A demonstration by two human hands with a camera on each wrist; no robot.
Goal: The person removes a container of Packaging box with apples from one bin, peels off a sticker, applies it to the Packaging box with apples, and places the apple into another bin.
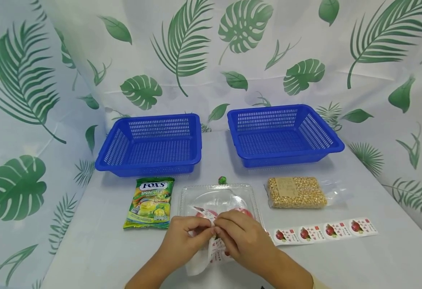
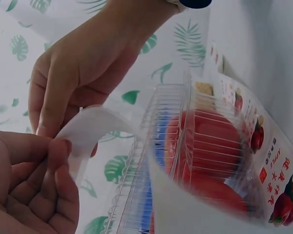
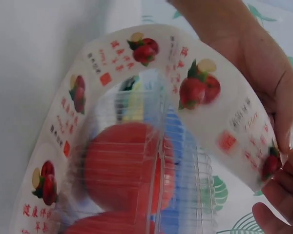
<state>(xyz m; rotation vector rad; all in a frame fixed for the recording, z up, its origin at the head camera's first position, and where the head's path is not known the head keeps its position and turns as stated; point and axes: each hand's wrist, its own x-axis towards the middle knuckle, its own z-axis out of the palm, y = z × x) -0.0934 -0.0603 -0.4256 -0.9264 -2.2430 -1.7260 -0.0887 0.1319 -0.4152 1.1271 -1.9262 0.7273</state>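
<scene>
Hands meet at the near edge of the white table (image 1: 341,261), fingertips together over a strip of printed stickers (image 1: 216,249) that curls up from the tabletop. The left hand (image 1: 182,237) pinches one end of that strip between thumb and forefinger, and the right hand (image 1: 241,237) pinches it just beside, so both are closed on the same paper. From the wrist views the strip (image 3: 224,131) bends in an arch over a clear plastic box (image 2: 195,146), red apple pictures and red lettering on its face, plain white on its back. The box (image 1: 216,198) lies directly behind the hands, lid shut, with red round fruit (image 3: 122,165) inside. To the right of the hands a second strip of stickers (image 1: 324,231) lies flat on the table. Left of the box sits a green candy bag (image 1: 149,202); right of it lies a clear bag of popcorn kernels (image 1: 296,192). A small green ball (image 1: 222,180) rests just behind the box. Farther back stand two blue baskets, the left basket (image 1: 153,160) and the right basket (image 1: 286,156), side by side and apart, in front of a leaf-print backdrop (image 1: 196,48).
</scene>
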